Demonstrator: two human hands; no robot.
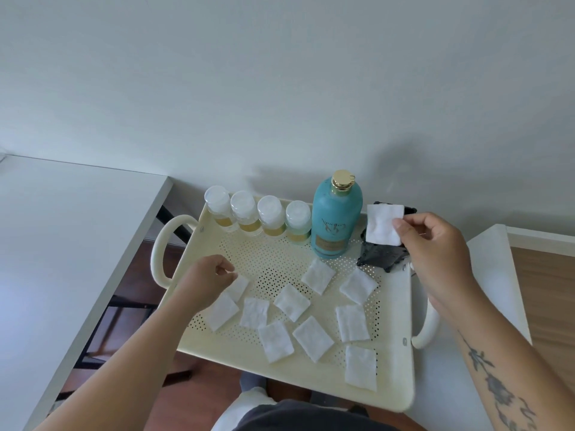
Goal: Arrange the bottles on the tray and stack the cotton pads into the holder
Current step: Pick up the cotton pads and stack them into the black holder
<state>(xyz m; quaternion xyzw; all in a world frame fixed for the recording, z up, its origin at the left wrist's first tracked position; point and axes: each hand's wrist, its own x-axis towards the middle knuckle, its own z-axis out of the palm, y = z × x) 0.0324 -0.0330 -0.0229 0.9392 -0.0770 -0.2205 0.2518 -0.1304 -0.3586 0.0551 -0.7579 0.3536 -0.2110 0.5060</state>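
A cream perforated tray (395,362) holds several small clear bottles (245,216) with white caps in a row along its far edge, and a tall teal bottle (336,217) with a gold cap beside them. A black holder (381,256) stands at the tray's far right corner. My right hand (435,244) pinches a white square cotton pad (383,223) just above the holder. Several more cotton pads (291,301) lie scattered flat on the tray. My left hand (207,279) rests fingers-down on a pad (238,287) at the tray's left side, pinching its edge.
A white table (62,244) stands to the left, its dark frame below. Another white surface (494,275) and a wooden panel (547,290) lie to the right. The tray has looped handles (161,250) on both sides. A plain wall rises behind.
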